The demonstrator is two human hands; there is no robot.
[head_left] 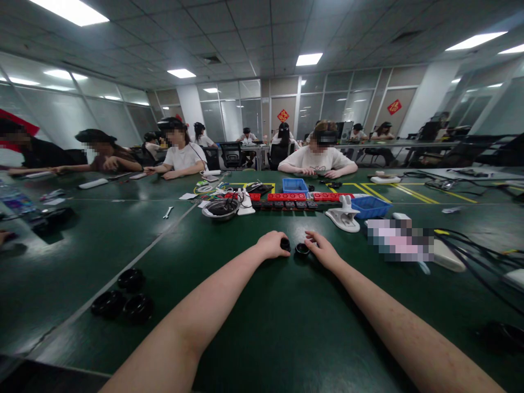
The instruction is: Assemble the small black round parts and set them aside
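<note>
My left hand (pixel 273 244) is closed around a small round black cup-like piece (pixel 285 245) at the middle of the green table. Just to its right, a second black cup-like piece (pixel 302 249) sits on the tabletop with its hollow side up. My right hand (pixel 322 250) is beside that piece, its fingers stretched and apart, the thumb close to the rim; whether it touches cannot be made out. At the left lie three larger glossy black round pieces, one of them a black bowl-like piece (pixel 139 308).
Beyond my hands stand a metal bowl (pixel 221 209), a row of red blocks (pixel 286 196), a white stand (pixel 344 214) and a blue basket (pixel 370 207). Cables (pixel 470 251) lie at the right. A wrench (pixel 167 212) lies at the left. Across the table sits a person (pixel 317 158).
</note>
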